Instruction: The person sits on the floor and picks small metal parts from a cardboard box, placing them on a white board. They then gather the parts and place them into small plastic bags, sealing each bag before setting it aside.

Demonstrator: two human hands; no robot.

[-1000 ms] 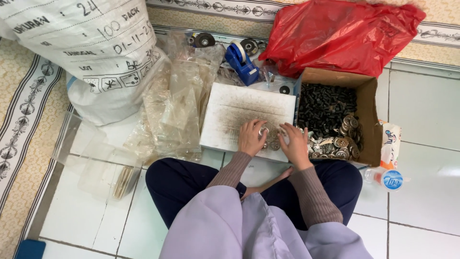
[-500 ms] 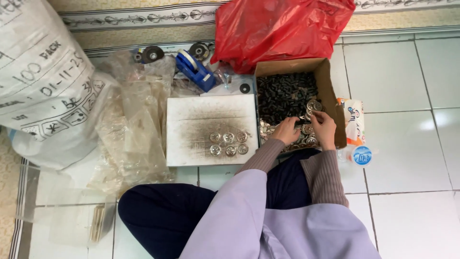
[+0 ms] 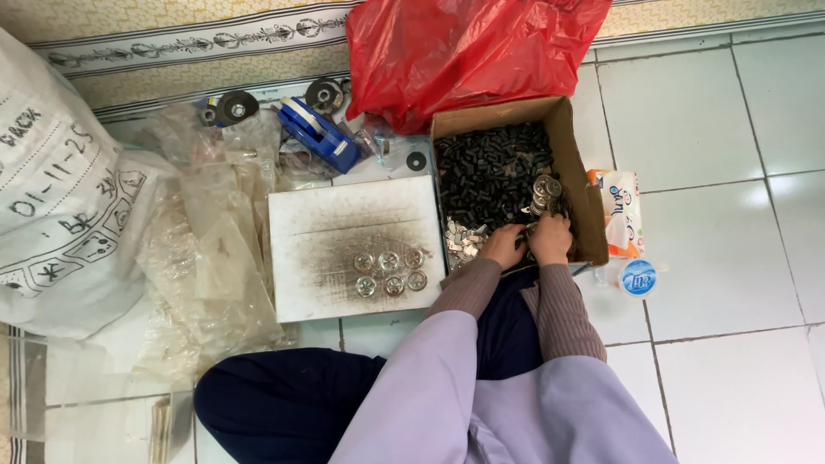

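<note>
Both hands, left hand (image 3: 503, 247) and right hand (image 3: 550, 238), curl over small round metal discs (image 3: 544, 191) at the cardboard box's (image 3: 577, 163) near edge; actual hold hidden; discs look light, stiff, slippery; best pinched by rims.

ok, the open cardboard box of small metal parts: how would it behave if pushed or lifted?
The cardboard box is packed with dark metal pieces, so it is probably heavy for its size. Its thin walls and open flaps may bow if lifted by the rim. Pushed across the glossy tile floor, it would likely slide rather than tip.
</note>
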